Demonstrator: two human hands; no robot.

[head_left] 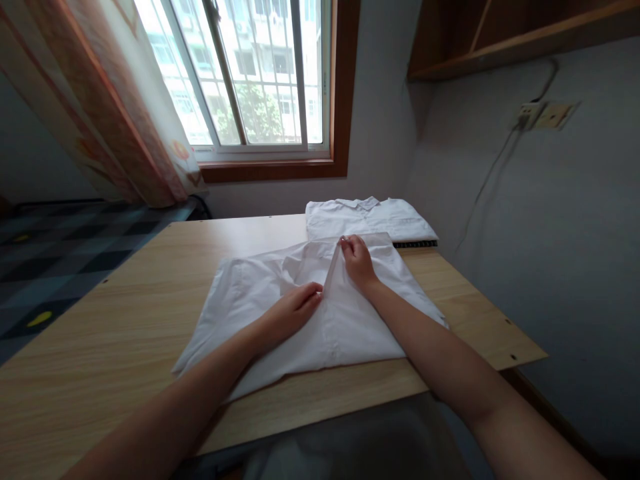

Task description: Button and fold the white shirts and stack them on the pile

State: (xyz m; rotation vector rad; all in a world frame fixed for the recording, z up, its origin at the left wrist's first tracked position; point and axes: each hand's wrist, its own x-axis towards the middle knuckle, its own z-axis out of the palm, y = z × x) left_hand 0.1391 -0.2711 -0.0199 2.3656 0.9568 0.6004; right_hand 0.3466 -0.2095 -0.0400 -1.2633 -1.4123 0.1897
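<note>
Wooden tabletop (pixel 120 300), white garment (pixel 335 327), softly creased

Two white garments (pixel 350 327) (pixel 370 223), one table (pixel 125 320), one window (pixel 263 107), one shelf (pixel 525 51)

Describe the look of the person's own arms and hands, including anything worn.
The left hand and right hand are ungloved. The left arm and right arm are bare where visible: no sleeve, watch or bracelet shows. Any ring would be too small to tell.
</note>
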